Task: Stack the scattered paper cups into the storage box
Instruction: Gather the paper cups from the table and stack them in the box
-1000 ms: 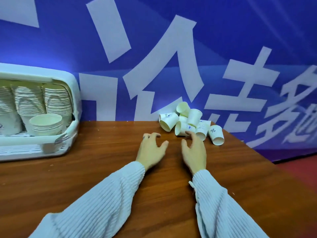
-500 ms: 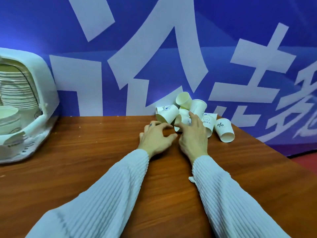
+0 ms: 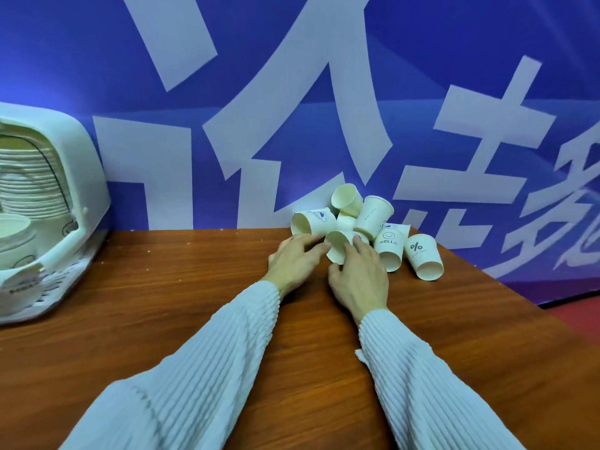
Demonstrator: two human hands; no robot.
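Head view, centre of frame: both hands meet at the near edge of a heap of paper cups. Right hand [image 3: 358, 280] lies over a tipped cup [image 3: 336, 250] whose open mouth faces the camera; its fingers [image 3: 360, 246] curl across the cup's upper side and the thumb sits below the rim, so the hand grips this cup. Left hand [image 3: 293, 263] is just beside it, fingers half curled, fingertips touching the same cup's rim on the left; whether it grips anything, cannot tell. Both forearms wear pale ribbed sleeves [image 3: 418, 378].

Heap of cups stands right of centre against the wall. Directly above the left hand a cup with a blue mark [image 3: 310, 222] lies on its side, mouth to the left. Higher up, a plain cup [image 3: 346, 198] is tilted with its mouth to the upper left, and a tall cup [image 3: 373, 216] leans on the heap. To the right, a cup printed HELLO [image 3: 389, 248] and a cup printed with a percent sign [image 3: 422, 256] lie on the table, mouths toward the camera.

Brown wooden table [image 3: 162, 303] carries everything. White storage box [image 3: 81, 190] sits at the left edge of frame, well apart from the heap, with nested cup stacks [image 3: 29, 186] inside. Blue banner [image 3: 292, 108] with large white characters fills the background.
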